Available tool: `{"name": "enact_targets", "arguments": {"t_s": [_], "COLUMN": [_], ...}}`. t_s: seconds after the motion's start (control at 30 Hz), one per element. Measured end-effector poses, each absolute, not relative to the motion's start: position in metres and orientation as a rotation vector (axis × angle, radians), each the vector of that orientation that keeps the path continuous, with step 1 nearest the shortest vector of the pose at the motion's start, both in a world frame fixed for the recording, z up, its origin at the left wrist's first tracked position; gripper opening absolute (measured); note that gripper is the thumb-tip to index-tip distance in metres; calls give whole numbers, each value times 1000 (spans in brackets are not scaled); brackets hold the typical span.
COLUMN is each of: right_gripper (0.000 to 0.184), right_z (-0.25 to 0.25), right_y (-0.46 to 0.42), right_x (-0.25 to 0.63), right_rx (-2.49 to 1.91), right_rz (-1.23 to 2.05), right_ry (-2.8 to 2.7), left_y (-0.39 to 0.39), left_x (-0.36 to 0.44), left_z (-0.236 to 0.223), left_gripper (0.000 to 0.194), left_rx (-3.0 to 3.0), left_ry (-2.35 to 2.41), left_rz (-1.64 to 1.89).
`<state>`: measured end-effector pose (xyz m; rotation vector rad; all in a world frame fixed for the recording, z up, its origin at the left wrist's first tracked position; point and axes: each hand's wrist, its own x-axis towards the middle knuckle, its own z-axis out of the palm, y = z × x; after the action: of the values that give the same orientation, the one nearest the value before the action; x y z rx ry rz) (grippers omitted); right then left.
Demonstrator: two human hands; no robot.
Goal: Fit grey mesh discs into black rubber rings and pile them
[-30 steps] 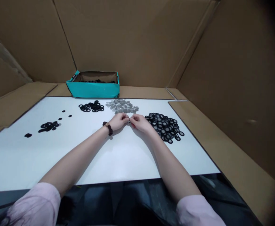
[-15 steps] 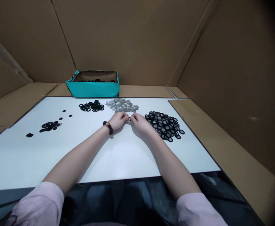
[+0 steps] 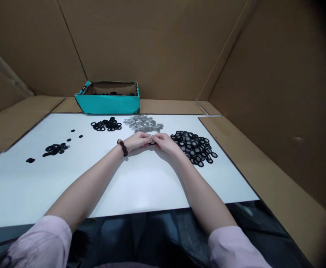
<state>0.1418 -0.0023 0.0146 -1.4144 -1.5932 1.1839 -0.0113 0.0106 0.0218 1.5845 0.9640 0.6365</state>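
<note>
A: How many of each are there?

B: One teal box [image 3: 111, 104], with dark pieces [image 3: 112, 93] inside, too hidden to count. One pile of black rings [image 3: 106, 124], one of grey discs [image 3: 144, 123] and one of grey-centred black rings [image 3: 193, 148], each too crowded for a number. On the left, one dark cluster [image 3: 54, 149], one small clump [image 3: 30, 160] and three loose black discs [image 3: 73, 130].

A: And the surroundings?

B: A white desk [image 3: 140, 186], with brown cardboard walls [image 3: 152, 48] on the left, right and far sides. The box stands at the far edge; the grey-centred pile lies on the right.

A: What about the hands?

B: Thumb and fingers are pinched closed on both. The left hand [image 3: 137, 140] and right hand [image 3: 164, 143] grip one small piece [image 3: 153, 142] between their fingertips, just on the near side of the grey discs. It looks grey with a dark edge; finer detail is too small to tell.
</note>
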Motion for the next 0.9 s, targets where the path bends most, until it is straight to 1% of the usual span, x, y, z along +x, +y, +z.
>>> {"name": "enact_targets", "arguments": {"t_s": [0.1, 0.2, 0.27, 0.37, 0.47, 0.63, 0.73, 0.83, 0.9], "right_gripper": [31, 37, 36, 35, 36, 40, 38, 35, 34], "right_z": [15, 16, 17, 18, 18, 13, 12, 16, 18], "right_y": [-2, -3, -4, -4, -4, -3, -3, -4, -5], "right_x": [142, 142, 142, 144, 146, 147, 145, 141, 141], "right_rx": [-1353, -1303, -1272, -1263, -1230, -1268, -1306, -1282, -1275], "right_rz": [1411, 1490, 1512, 1507, 1480, 1345, 1286, 1348, 1432], "right_ry": [-1404, -1313, -1317, -1380, -1490, -1544, -1520, -1427, -1393], "left_y": [9, 8, 8, 11, 14, 12, 9, 6, 6], "left_x": [-12, -9, -9, -13, -18, -12, -6, -4, -7], "left_z": [24, 24, 24, 25, 26, 23, 21, 22, 23], "left_gripper": [19, 19, 20, 23, 21, 15, 16, 20, 20], "left_rx": [1476, 1312, 1288, 1401, 1477, 1373, 1326, 1268, 1268], "left_ry": [915, 930, 944, 942, 915, 985, 1029, 1012, 950], "left_rz": [654, 753, 759, 658, 566, 708, 791, 824, 745]}}
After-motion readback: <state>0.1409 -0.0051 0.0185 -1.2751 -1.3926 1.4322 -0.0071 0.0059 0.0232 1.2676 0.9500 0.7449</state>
